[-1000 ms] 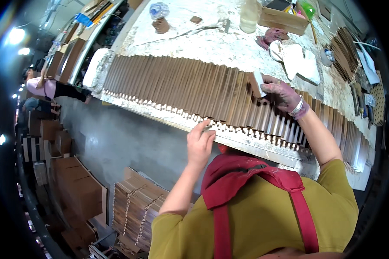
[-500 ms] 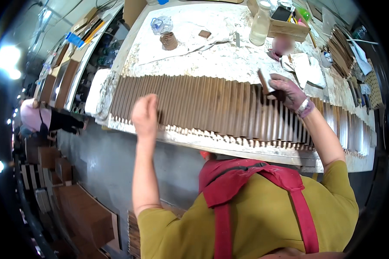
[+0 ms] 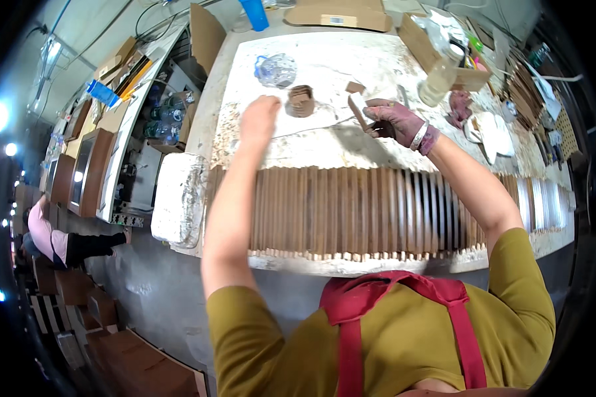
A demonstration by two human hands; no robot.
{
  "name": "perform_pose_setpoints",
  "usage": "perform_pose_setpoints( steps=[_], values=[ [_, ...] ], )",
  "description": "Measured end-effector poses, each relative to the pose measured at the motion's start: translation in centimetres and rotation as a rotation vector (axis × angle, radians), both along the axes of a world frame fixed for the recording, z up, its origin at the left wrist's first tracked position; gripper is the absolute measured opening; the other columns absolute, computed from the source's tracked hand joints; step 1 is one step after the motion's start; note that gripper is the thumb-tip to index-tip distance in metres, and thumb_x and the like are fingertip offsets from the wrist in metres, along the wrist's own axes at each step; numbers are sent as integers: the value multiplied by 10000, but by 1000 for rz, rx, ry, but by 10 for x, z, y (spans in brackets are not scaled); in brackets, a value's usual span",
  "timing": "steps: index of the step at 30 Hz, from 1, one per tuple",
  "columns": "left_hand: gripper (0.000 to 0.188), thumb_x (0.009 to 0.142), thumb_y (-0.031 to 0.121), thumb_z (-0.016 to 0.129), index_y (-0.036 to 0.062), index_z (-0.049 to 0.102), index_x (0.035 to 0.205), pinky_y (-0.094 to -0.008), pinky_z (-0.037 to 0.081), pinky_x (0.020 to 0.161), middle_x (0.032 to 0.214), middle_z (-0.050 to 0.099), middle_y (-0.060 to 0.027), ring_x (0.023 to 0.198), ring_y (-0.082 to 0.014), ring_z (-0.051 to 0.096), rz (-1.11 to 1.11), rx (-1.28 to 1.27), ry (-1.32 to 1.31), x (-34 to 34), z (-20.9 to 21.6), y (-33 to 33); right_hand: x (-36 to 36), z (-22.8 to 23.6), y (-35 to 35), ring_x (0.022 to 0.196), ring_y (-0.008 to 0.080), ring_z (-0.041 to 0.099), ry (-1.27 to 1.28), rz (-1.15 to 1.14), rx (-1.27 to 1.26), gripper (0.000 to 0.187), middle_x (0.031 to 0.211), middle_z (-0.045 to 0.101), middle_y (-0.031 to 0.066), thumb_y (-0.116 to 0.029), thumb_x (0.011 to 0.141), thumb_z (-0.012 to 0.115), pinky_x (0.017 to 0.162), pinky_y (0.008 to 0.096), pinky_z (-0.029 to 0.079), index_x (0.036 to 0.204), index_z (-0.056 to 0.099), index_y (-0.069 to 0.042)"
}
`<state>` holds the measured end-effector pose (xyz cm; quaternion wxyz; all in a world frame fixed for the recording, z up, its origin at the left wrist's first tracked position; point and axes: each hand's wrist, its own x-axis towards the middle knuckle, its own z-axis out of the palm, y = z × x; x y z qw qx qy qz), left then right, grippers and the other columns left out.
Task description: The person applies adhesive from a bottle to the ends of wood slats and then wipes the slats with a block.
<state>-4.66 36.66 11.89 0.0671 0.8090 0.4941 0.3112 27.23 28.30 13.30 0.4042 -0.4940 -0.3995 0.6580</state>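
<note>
Right hand: purple, glove or stain I cannot tell; the right hand pinches a brown block with a pale face between thumb and fingers, raised over the middle of the desk.
Left hand: the left hand is bare, blurred, fingers curled toward the desk's far left corner; whether it pinches anything I cannot tell.
Brown container: the squat container stands just right of the left hand, with a clear plastic jug behind it, toward the far edge.
Block's handling: probably light and stiff; best taken by its narrow sides, clear of the pale face.
Brown strips: the row of strips lies along the near edge, side by side, pale ends facing that edge.
Strips' handling: each looks slim, stiff and light; the shiny ones toward the right edge may be slick or smudge, so the pale ends seem the safest hold.
Far right: a glass bottle, a purple rag and a white cloth.
Left edge: a white wrapped bundle beside the strips.
</note>
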Motion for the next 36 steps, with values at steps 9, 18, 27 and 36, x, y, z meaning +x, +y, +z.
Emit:
perform_pose_setpoints(
  steps=[9, 18, 27, 36],
  values=[
    [157, 827, 132, 532, 159, 686, 834, -415, 475, 714, 841, 629, -40, 851, -248, 611, -75, 262, 259, 61, -40, 36, -14, -26, 25, 725, 144, 634, -10, -55, -3, 513, 962, 623, 62, -235, 859, 703, 645, 270, 519, 1265, 495, -2],
    [159, 827, 196, 551, 104, 681, 829, -435, 505, 726, 852, 670, -113, 859, -294, 645, 1, 34, 337, 64, -32, 52, -24, -22, 49, 793, 131, 612, -112, -24, 27, 488, 1009, 616, 48, -258, 873, 675, 702, 277, 516, 1266, 512, -19],
    [258, 843, 273, 570, 43, 675, 900, -432, 495, 738, 850, 682, -182, 831, -366, 648, 161, -311, -214, 21, -19, 84, -50, -30, 100, 1065, 282, 623, -896, 30, 535, 472, 1173, 642, 163, -276, 870, 645, 936, 356, 473, 1293, 548, -93],
    [231, 818, 232, 584, 15, 663, 823, -384, 495, 710, 752, 673, -155, 721, -302, 647, 94, -476, -472, 16, -11, 99, -85, -23, 112, 1034, 346, 615, -981, 82, 685, 436, 1139, 630, 169, -287, 860, 633, 891, 418, 476, 1253, 540, -122]
  ],
)
